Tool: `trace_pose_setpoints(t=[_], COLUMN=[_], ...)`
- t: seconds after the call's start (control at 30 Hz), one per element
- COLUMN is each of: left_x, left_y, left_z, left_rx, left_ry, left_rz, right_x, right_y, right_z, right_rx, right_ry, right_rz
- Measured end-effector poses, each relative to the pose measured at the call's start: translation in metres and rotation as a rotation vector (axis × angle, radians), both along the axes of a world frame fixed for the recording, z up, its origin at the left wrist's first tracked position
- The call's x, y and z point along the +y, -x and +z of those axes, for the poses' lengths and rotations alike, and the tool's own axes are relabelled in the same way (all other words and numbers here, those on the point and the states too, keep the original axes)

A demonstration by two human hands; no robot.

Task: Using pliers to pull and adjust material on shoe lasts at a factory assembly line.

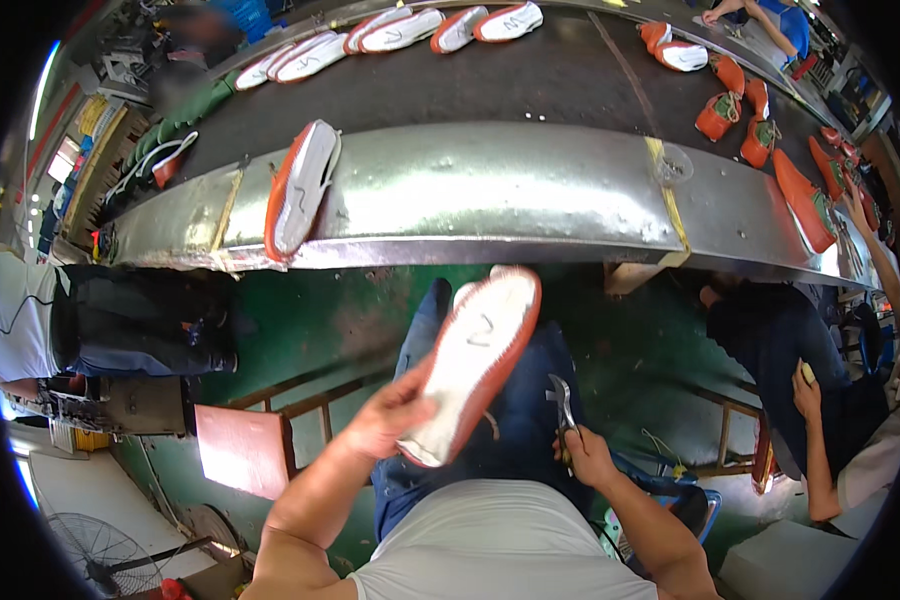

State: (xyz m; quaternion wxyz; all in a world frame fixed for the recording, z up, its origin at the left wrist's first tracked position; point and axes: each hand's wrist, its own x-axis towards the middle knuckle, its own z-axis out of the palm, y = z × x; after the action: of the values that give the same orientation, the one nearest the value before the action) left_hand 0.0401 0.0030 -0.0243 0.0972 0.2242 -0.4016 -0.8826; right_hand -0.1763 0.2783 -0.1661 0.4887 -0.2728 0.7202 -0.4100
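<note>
My left hand (385, 420) is closed round the heel end of an orange-red shoe upper (478, 345). Its white underside, with a dark hand-drawn mark, faces up, and the toe points away over my lap. In my right hand (587, 457) is a pair of lasting pincers (564, 402), the handles in my fist and the metal head up. The pincers are to the right of the shoe, apart from it. Beyond my hands, another orange shoe with a white underside (305, 190) lies tilted on the bench's metal edge.
A long bench with a metal front edge (490, 180) crosses ahead. Several white-bottomed shoes (400, 32) line its far left side; orange uppers (796, 200) lie at right. A co-worker's hand (808, 393) shows at right, a seated person (140, 320) at left, beside a pink-topped stool (240, 450).
</note>
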Motion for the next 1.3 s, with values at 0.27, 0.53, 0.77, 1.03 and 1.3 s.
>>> trace_pose_setpoints(t=[0.27,0.53,0.77,1.03,1.3], left_x=[-0.219,-0.359,-0.389,-0.395,-0.172], left_y=[0.167,0.258,0.197,0.046,0.024], left_z=[0.113,0.017,0.063,0.079,0.041], left_rx=[-0.123,-0.871,-0.928,-0.981,0.025], left_ry=[0.428,2.572,2.262,0.812,0.572], left_rz=[0.114,-0.042,0.212,0.249,0.06], right_x=[-0.007,-0.01,-0.012,-0.011,0.002], right_y=[0.011,0.009,0.025,0.025,0.012], right_z=[-0.028,-0.034,-0.03,-0.038,-0.025], right_rx=[-0.309,-0.456,-0.436,-0.519,-0.436], right_ry=[0.003,0.059,0.011,0.026,-0.016], right_rz=[-0.062,-0.193,-0.218,-0.206,-0.193])
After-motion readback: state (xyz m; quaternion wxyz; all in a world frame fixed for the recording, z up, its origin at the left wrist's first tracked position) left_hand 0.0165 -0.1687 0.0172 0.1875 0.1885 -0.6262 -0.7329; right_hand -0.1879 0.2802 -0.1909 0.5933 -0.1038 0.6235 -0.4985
